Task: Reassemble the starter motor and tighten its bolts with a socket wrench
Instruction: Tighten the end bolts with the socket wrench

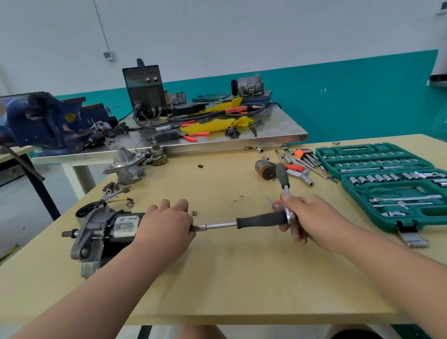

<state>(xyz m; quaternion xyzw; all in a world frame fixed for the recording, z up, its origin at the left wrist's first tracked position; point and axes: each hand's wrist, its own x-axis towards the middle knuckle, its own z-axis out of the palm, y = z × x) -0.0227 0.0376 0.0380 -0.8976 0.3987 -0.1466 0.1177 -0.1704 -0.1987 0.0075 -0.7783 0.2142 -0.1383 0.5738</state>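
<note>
Two hands, one straight line of tooling. Your left hand (165, 228) is clamped over the rear end of the black cylindrical starter motor (106, 231), fingers curled round the body. Bear down there, since a round casing will likely roll once torque comes on. The bolt head and socket are hidden under that hand, so feel that the socket sits square before you pull. The thin chrome extension shaft (219, 225) and its black rubber-grip handle (262, 219) run level to the right. Hold them in line with the motor's axis, or the socket may cam off. Your right hand (310, 218) grasps the chrome, dark-gripped socket wrench (282, 177) by its head, at the handle's butt end, the grip pointing up and away from you. Use short, even swings; I'd judge it best to snug the bolts alternately, not drive one home first.

The motor lies on its side toward the front-left of the pale wooden table (227, 282). A small shaft stub sits at far left, then a grey cast-metal nose housing with mounting ears, then the black body bearing a white printed label. A small loose nut (193, 213) sits just beyond your left hand; check whether it belongs.
</note>
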